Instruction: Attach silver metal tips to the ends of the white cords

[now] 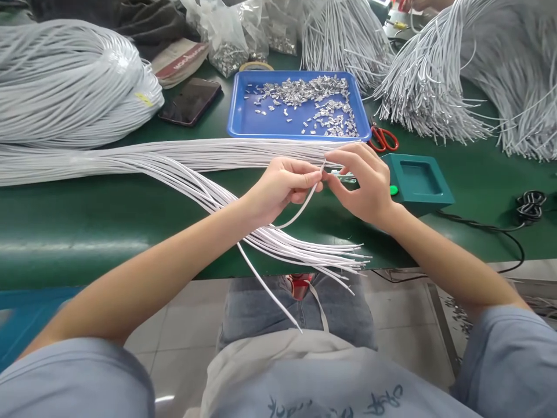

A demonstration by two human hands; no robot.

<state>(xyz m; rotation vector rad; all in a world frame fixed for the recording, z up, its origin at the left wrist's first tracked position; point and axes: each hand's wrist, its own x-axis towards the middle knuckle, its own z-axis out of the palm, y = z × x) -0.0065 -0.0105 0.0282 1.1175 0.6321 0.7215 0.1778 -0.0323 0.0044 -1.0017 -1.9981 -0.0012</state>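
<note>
Faint upside-down lettering on a tan pouch [180,58] and handwritten-style script on the shirt [331,400] (neither legible).

tray [243,119] holds metal clips [319,101]; phone [190,101] to its left, scissors [383,139] to its right. cords [174,159] lie before it; box [418,183], possibly a switch, right.
</note>
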